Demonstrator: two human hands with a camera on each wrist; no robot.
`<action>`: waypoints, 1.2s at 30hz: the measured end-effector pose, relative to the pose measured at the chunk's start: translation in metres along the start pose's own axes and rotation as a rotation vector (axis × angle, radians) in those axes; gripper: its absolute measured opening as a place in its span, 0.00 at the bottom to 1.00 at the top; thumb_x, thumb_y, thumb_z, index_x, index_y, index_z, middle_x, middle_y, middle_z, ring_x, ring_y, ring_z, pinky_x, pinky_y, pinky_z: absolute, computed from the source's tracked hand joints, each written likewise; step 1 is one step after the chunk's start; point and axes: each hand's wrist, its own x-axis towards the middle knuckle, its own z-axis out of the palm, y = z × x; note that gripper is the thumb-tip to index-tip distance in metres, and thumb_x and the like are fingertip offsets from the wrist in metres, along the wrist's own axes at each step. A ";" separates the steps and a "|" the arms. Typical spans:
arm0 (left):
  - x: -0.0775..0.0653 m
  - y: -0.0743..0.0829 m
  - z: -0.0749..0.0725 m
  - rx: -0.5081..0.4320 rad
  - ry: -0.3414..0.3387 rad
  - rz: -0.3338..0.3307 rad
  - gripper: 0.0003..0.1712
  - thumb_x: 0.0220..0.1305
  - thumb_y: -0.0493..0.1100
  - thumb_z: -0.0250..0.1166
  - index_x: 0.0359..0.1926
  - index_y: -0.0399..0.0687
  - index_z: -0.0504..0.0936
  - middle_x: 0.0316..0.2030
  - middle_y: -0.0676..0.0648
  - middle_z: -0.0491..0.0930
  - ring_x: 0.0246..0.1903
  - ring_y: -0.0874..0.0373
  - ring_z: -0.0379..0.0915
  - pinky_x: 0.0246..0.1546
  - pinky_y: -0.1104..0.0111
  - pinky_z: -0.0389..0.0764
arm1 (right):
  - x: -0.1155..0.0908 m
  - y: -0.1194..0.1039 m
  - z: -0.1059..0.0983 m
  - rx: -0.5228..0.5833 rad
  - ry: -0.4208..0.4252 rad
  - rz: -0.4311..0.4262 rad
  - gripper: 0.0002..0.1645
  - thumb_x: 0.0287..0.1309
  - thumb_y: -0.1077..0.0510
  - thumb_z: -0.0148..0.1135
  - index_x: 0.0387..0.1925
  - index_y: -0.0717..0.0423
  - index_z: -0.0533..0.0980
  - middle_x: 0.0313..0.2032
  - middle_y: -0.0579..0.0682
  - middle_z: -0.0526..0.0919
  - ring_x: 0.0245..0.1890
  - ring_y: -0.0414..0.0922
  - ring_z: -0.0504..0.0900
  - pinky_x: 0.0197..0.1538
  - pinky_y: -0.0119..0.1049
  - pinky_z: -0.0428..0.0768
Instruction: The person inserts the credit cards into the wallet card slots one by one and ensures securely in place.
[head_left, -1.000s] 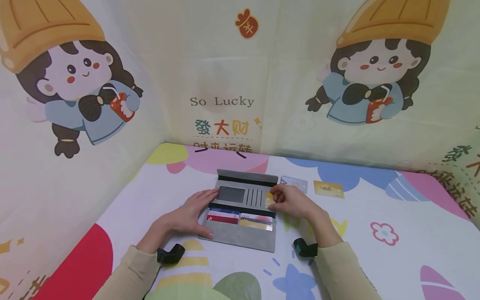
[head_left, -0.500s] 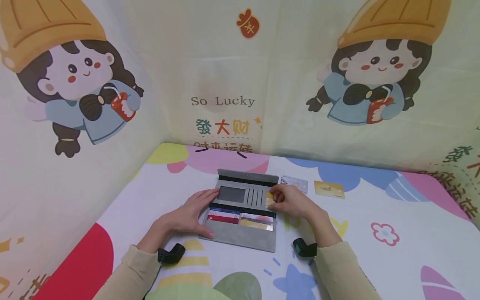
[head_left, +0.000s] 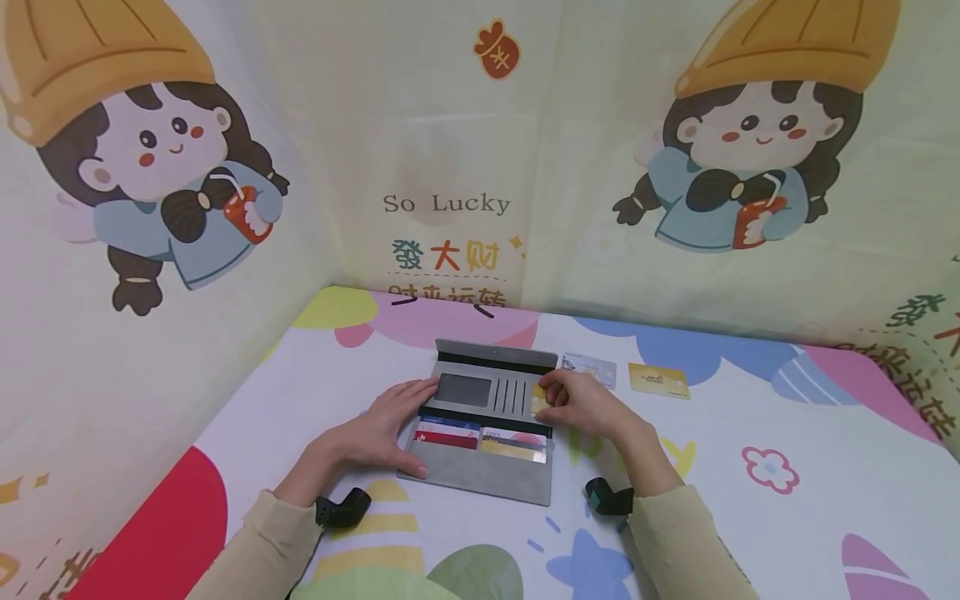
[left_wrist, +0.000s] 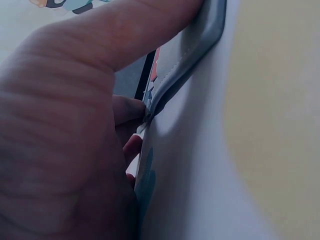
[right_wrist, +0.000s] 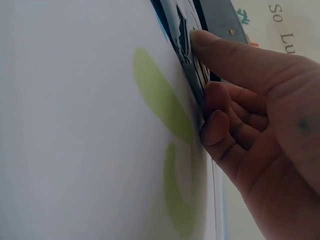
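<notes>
A grey wallet [head_left: 480, 483] lies unfolded on the table, with a dark window and several card slots in its middle panel. Cards with red and blue [head_left: 447, 435] and with pink and gold [head_left: 513, 444] fill the lower pockets. My left hand [head_left: 378, 425] rests on the wallet's left edge, thumb on the lower panel and fingers stretched along the side. At the right edge my right hand [head_left: 588, 402] pinches a gold card [head_left: 538, 400], mostly hidden by the fingers, at the rightmost slot. In the right wrist view the thumb [right_wrist: 235, 55] lies against the wallet's edge.
A silver-blue card [head_left: 592, 368] lies just behind the right hand, and a second gold card [head_left: 658, 380] lies farther right. Patterned cloth [head_left: 750, 450] covers the table, and a printed curtain [head_left: 450, 150] stands behind it.
</notes>
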 end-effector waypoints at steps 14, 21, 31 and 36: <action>0.000 0.002 -0.001 0.005 -0.006 0.027 0.69 0.43 0.65 0.78 0.79 0.45 0.53 0.79 0.46 0.49 0.75 0.44 0.42 0.70 0.39 0.51 | -0.002 0.006 0.002 -0.009 0.010 -0.024 0.25 0.55 0.60 0.76 0.51 0.66 0.77 0.32 0.47 0.77 0.34 0.45 0.74 0.40 0.39 0.76; 0.002 0.001 0.001 0.003 -0.008 0.032 0.69 0.43 0.66 0.78 0.79 0.45 0.53 0.78 0.45 0.49 0.75 0.42 0.42 0.69 0.37 0.52 | -0.005 0.009 0.002 0.001 0.016 0.019 0.27 0.55 0.58 0.76 0.53 0.64 0.77 0.33 0.47 0.77 0.35 0.45 0.74 0.40 0.38 0.76; 0.000 0.002 0.000 0.009 -0.003 0.019 0.69 0.43 0.66 0.78 0.79 0.45 0.53 0.78 0.45 0.49 0.75 0.42 0.42 0.69 0.37 0.52 | -0.007 0.011 -0.003 0.032 0.011 -0.007 0.27 0.56 0.55 0.77 0.53 0.63 0.76 0.35 0.48 0.77 0.35 0.45 0.74 0.40 0.37 0.75; 0.000 0.002 0.000 0.012 0.002 0.013 0.69 0.42 0.66 0.78 0.79 0.46 0.54 0.78 0.45 0.50 0.75 0.42 0.42 0.69 0.37 0.52 | -0.008 0.012 -0.007 0.036 0.014 -0.019 0.29 0.55 0.55 0.77 0.53 0.63 0.76 0.36 0.49 0.78 0.35 0.45 0.77 0.42 0.40 0.77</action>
